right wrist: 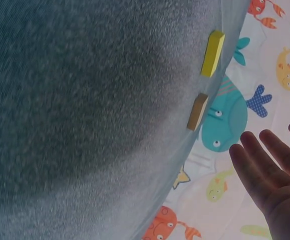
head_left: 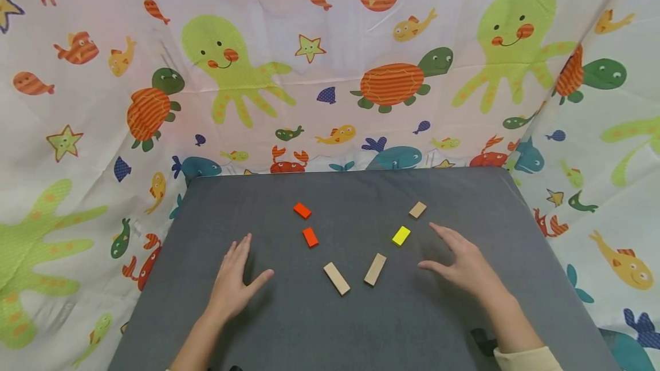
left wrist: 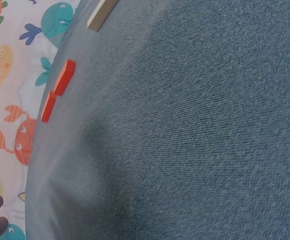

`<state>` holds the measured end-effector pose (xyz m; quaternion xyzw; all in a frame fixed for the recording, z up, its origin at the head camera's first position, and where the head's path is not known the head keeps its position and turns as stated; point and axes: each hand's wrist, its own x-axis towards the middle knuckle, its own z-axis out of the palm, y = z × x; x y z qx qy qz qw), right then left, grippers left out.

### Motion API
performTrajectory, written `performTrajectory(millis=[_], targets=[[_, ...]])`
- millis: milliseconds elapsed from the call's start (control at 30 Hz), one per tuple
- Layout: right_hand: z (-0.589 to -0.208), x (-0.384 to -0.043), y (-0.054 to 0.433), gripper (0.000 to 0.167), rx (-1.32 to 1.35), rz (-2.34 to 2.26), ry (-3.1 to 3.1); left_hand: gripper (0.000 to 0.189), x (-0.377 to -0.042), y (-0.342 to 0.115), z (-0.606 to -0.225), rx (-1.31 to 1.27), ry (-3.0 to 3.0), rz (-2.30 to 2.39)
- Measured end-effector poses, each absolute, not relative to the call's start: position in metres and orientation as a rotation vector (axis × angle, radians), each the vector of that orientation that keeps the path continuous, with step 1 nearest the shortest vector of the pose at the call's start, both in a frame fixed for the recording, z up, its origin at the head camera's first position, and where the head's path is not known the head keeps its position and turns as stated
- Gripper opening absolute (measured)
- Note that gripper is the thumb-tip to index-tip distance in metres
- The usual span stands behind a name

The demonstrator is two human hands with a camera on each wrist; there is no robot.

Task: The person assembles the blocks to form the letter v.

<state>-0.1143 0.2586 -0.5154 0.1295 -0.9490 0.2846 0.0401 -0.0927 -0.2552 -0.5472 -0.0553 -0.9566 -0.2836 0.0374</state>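
Note:
Small flat blocks lie in two slanting rows on a grey cloth-covered table. The left row has two orange-red blocks, a far one (head_left: pixel 302 210) and a nearer one (head_left: pixel 310 237), then a longer plain wooden block (head_left: pixel 337 279). In the right row are a short wooden block (head_left: pixel 417 209), a yellow block (head_left: pixel 401 236) and a longer wooden block (head_left: pixel 374 269). My left hand (head_left: pixel 234 282) hovers left of the rows, fingers extended and thumb spread, holding nothing. To the right, my right hand (head_left: pixel 466 262) is apart from the blocks, nearest the yellow one, its fingers and thumb spread.
The grey tabletop (head_left: pixel 361 331) ends at a far edge. Behind it and along the sides hangs a white curtain (head_left: pixel 330 125) printed with sea animals. A small dark object (head_left: pixel 483 341) lies beside the right wrist.

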Motion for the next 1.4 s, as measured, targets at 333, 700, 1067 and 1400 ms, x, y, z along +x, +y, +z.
performTrajectory(millis=[333, 700, 1067, 1400], targets=[[-0.522, -0.112, 0.253, 0.095, 0.427, 0.888, -2.892, 0.1, -0.09, -0.245, -0.553, -0.187, -2.933, -0.863], [-0.525, -0.114, 0.244, 0.097, 0.45, 0.911, -2.909, 0.103, -0.09, -0.237, -0.553, -0.137, -2.972, -0.874], [-0.529, -0.114, 0.234, 0.096, 0.48, 0.937, -2.893, 0.101, -0.09, -0.231, -0.558, -0.213, -2.924, -0.862], [-0.531, -0.115, 0.225, 0.097, 0.482, 0.951, -2.904, 0.1, -0.09, -0.223, -0.56, -0.243, -2.93, -0.858]])
